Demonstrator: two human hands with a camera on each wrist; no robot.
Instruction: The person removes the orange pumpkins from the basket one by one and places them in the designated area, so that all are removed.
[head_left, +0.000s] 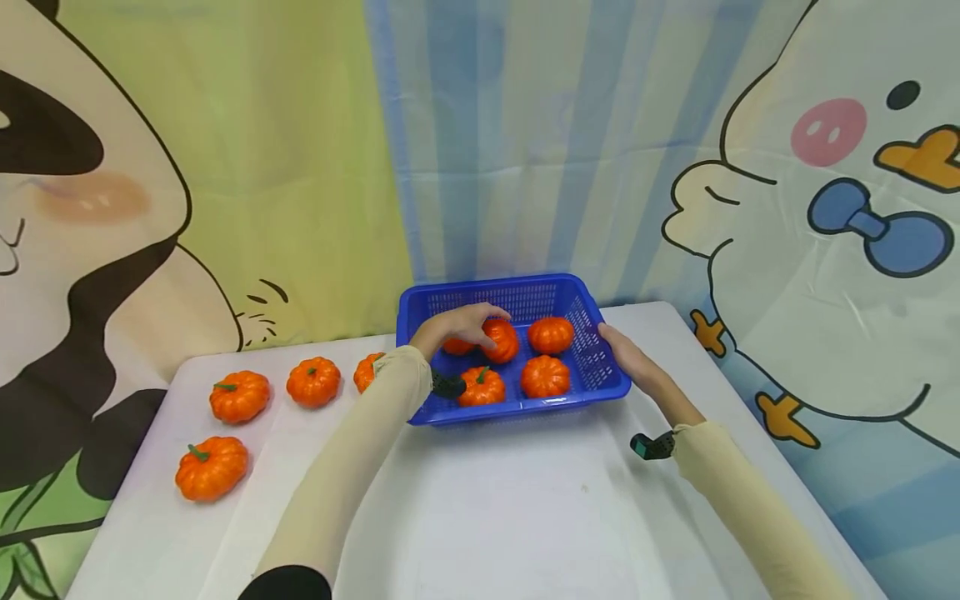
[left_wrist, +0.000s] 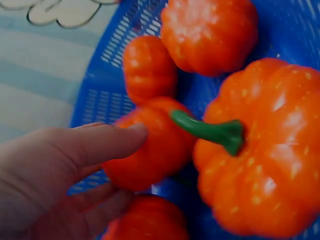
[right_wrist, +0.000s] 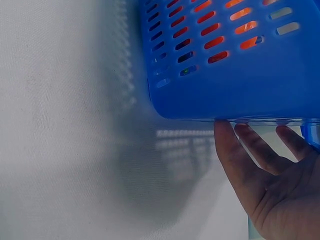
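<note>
Hands (head_left: 467, 322) above white table (head_left: 510, 508), cartoon backdrop (head_left: 495, 150)

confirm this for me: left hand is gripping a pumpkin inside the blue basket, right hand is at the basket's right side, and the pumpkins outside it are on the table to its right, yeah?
Not quite: the pumpkins outside lie to the left of the blue basket, as the head view shows. The rest of your statement stands.

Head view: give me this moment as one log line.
left hand: grips pumpkin inside basket | right hand: touches basket's right side | table: four other pumpkins left of basket
</note>
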